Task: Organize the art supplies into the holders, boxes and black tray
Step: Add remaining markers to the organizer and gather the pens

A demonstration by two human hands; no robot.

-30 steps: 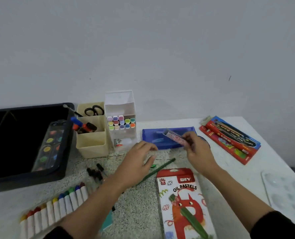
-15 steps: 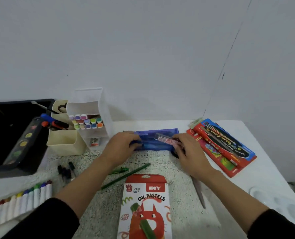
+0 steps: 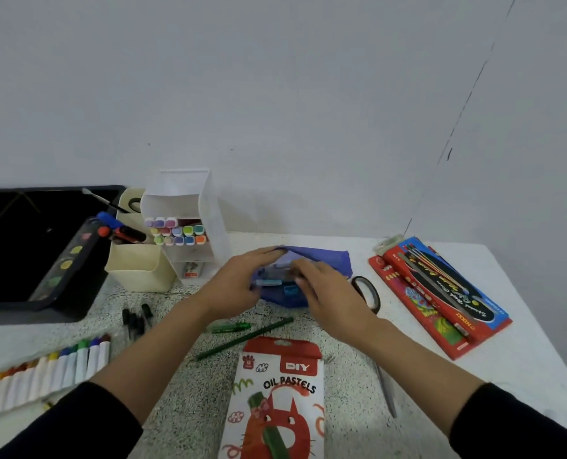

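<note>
Pouch: blue pencil pouch lies at 12 o'clock from the person, long axis 9-to-3, mouth lifted open.
Left hand: left hand pinches the pouch's upper lip at its 9 o'clock end.
Right hand: right hand is at the mouth from 3 o'clock, fingers curled inside; what they hold I cannot tell.
Loose items: green pencil lies at 6 o'clock of the pouch, slanting 8-to-2, nearer the left hand.
Black tray: black tray sits at 9 o'clock, well apart.
</note>
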